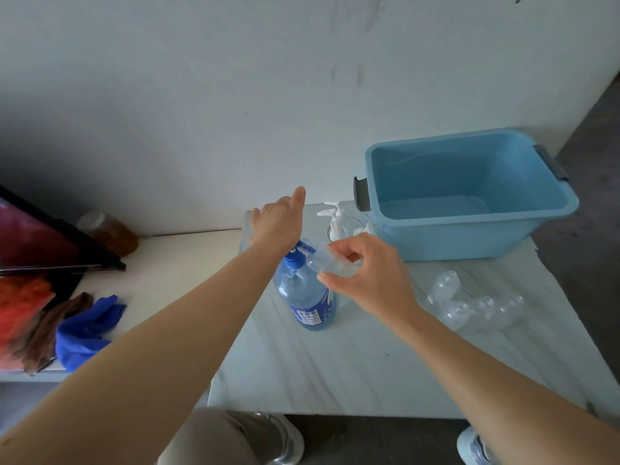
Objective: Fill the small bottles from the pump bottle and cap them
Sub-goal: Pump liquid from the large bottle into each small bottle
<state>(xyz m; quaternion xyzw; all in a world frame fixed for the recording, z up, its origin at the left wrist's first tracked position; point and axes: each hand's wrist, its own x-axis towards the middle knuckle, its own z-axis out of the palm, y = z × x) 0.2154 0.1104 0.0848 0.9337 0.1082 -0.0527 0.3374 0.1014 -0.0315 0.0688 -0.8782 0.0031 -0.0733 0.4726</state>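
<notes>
Left hand (278, 219), fingers straight, is pressing pump bottle (303, 293); right hand (369, 273) is pinching small bottle (330, 263) at spout; blue label (310, 313) unreadable.

**What the view kept back**

The left hand (278, 223) covered most of the blue head of the pump bottle (303, 293), so their contact was unclear. The right hand (369, 273) hid much of the small bottle (330, 261). The label's print was too small to read. The clear bottles (469, 307) at right blurred together, uncountable. The left edge cut off a red cloth (20, 307).
</notes>
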